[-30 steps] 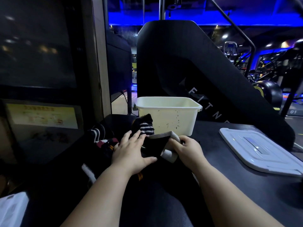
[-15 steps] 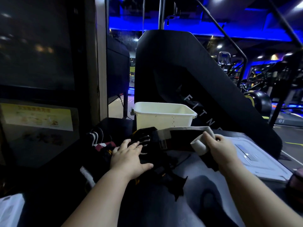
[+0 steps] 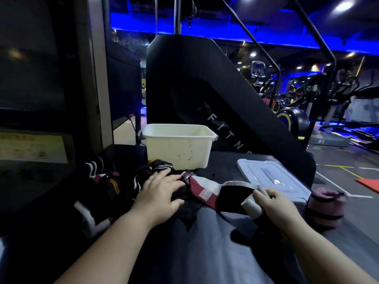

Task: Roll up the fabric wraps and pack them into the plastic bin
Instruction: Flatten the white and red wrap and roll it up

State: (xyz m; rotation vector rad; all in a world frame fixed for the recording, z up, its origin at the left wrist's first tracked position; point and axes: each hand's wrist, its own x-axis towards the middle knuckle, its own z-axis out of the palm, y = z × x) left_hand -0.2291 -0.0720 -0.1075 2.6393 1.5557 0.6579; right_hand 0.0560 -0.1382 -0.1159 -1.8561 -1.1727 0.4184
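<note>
Hiding in dim light, the pile of fabric wraps [image 3: 106, 181] at L merges w/ the dark table [image 3: 225, 253]; count unclear. Behind it stands the plastic bin [image 3: 178, 148], inside unseen. Flat on the pile, fingers straight, presses the left hand [image 3: 160, 193]. Curled fingers of the right hand [image 3: 274, 206] grip the white end of 1 wrap [image 3: 207, 191], stretched btwn both hands in front of the bin.

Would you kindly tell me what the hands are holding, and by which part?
The right hand grips the fabric wrap by its white end; the left hand rests flat on the pile of wraps, gripping nothing.
</note>
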